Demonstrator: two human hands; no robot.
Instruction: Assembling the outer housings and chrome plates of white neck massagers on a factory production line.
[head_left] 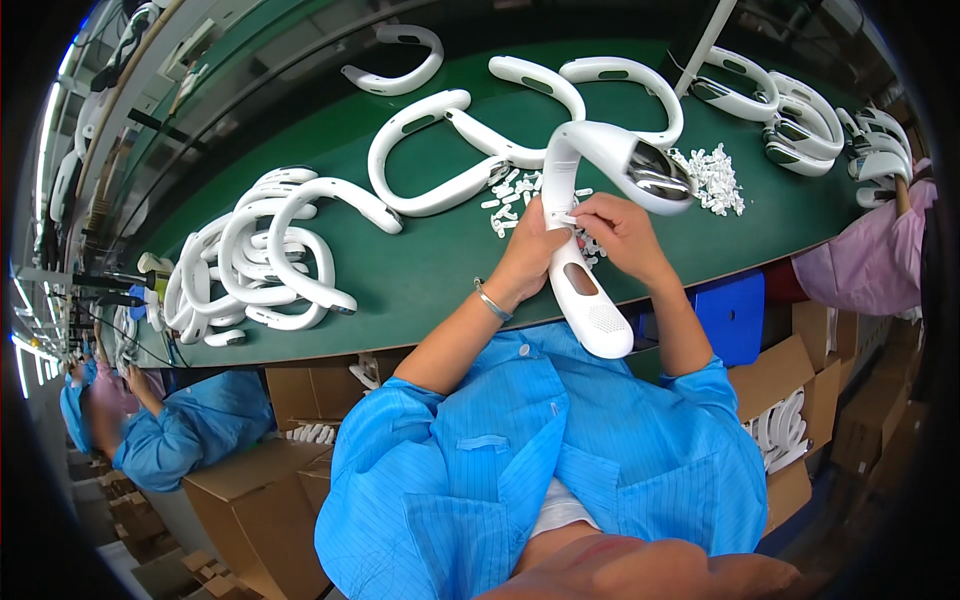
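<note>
A white, curved neck-worn device (566, 170) is held up over the near edge of the table, with a shiny chrome pad at its far end and a dark oval recess and dotted grille at its near end. My left hand (532, 250) is closed around its middle, the thumb lying across the front. From the other side my right hand (622, 235) pinches a small white plastic piece (568, 218) against the device's inner side. Loose small white pieces (508, 208) lie on the table behind my hands, partly hidden by them.
The green table (350, 265) carries a heap of white curved devices (255, 255) at left and more at right. Another pile of small white pieces (712, 180) lies beside a pole (706, 45). Cardboard boxes (255, 510) stand below. Co-workers sit left (195, 425) and right (870, 255).
</note>
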